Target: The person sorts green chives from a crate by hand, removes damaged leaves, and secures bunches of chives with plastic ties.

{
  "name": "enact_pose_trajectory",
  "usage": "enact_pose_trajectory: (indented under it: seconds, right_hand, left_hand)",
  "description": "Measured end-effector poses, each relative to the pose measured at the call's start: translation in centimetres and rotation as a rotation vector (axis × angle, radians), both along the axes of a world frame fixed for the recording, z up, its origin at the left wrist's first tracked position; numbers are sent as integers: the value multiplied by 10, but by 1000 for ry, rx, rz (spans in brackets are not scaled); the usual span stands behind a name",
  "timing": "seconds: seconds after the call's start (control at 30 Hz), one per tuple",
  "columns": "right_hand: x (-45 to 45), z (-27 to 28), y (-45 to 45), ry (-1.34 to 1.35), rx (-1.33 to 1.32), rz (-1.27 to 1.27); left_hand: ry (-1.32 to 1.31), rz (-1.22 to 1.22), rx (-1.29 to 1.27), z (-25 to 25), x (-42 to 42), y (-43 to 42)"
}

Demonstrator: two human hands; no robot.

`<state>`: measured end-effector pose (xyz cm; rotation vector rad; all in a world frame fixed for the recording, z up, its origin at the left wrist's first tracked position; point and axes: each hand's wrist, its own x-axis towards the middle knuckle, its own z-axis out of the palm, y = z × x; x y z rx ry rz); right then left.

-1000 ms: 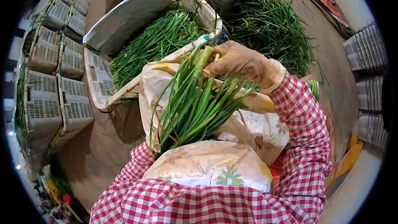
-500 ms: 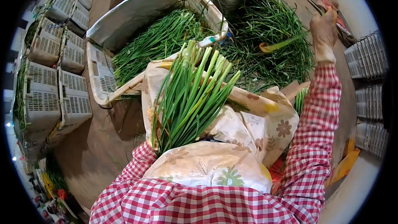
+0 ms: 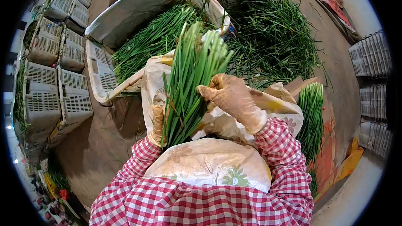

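A thick bunch of garlic chives [image 3: 188,79] leans over my lap, pale cut ends pointing away from me and green leaves toward me. My left hand [image 3: 158,127], in a tan glove, is wrapped round its leafy lower left side; part of the hand is hidden behind the leaves. From the right, my gloved right hand [image 3: 232,98] reaches the bunch, thumb and forefinger pinched at its right edge on the chives. Which strands they grip is too small to tell. Beneath lies a stained flower-print apron [image 3: 201,163].
A white plastic crate [image 3: 97,65] holding more chives stands ahead to the left. Beside it spreads a heap of loose leaves [image 3: 276,37]. A neat chive bundle [image 3: 310,113] lies at my right. Stacked crates [image 3: 44,96] line the left; more baskets [image 3: 372,56] stand by the right wall.
My right hand has come back from the far right to the bunch. The yellowish leaf seen in the air over the heap is gone from there. The bunch has tilted more upright.
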<state>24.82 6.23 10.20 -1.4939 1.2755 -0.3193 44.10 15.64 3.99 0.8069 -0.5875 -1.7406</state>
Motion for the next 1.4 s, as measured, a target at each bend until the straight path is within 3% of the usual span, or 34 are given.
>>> enact_pose_trajectory:
  seconds: [0.03, 0.1, 0.17, 0.27, 0.37, 0.47, 0.5, 0.53, 0.57, 0.6, 0.67, 0.73, 0.77, 0.9, 1.03, 1.1, 1.17, 1.27, 1.3, 1.4]
  right_hand:
    - [2, -1, 2, -139, 84, -122]
    - [-2, 1, 2, -177, 139, -131]
    - [-14, 0, -1, -304, 279, -130]
    - [-39, 11, -16, -171, 93, -68]
    - [-73, 15, -42, -258, -87, -179]
    - [-108, 46, -84, 51, -553, -391]
    - [-129, 51, -102, 180, -690, -459]
    - [-156, 49, -124, 539, -945, -464]
    - [-173, 46, -138, 909, -1189, -462]
    - [-168, 48, -136, 911, -1197, -460]
    - [-140, 51, -118, 826, -1090, -450]
    - [-91, 55, -81, 7, -444, -401]
    - [-72, 63, -64, -109, -222, -237]
    - [-27, 32, -31, -149, -56, -126]
    - [-21, 12, -27, -316, -177, -119]
    - [-34, 21, -34, -444, 53, -67]
    - [-51, 28, -47, -190, -205, 107]
    - [-68, 40, -65, 17, -441, 279]
    - [-74, 35, -71, 146, -810, 286]
    - [-100, 34, -113, 417, -1407, 206]
  left_hand:
    - [19, -8, -36, 5, -1, -5]
    - [62, -3, -72, 11, 1, -10]
    - [104, 115, 79, 8, 15, -8]
    - [429, 213, 198, -70, 46, -2]
    - [318, 96, 81, -16, 25, -3]
    - [257, 14, 60, -6, 20, 4]
    - [119, 0, 82, 2, 17, 4]
    - [252, -76, 131, 6, 13, -1]
    - [118, -154, 162, 2, 18, -2]
    - [-1, -154, 144, 5, 15, -2]
    - [-385, -128, 54, 3, 11, -1]
    - [-327, -97, 22, 14, -3, -1]
    - [-272, -62, -6, 20, -8, 0]
    - [-231, -136, 36, 25, -16, 3]
    - [-221, -182, -22, 28, -16, 4]
    - [-225, -204, 8, 25, -14, 6]
    - [-99, -160, 83, 23, -16, 7]
    - [-185, -181, 55, 19, -18, 6]
    - [-216, -201, 53, 17, -19, 6]
    - [-220, -202, 98, 21, -21, 8]
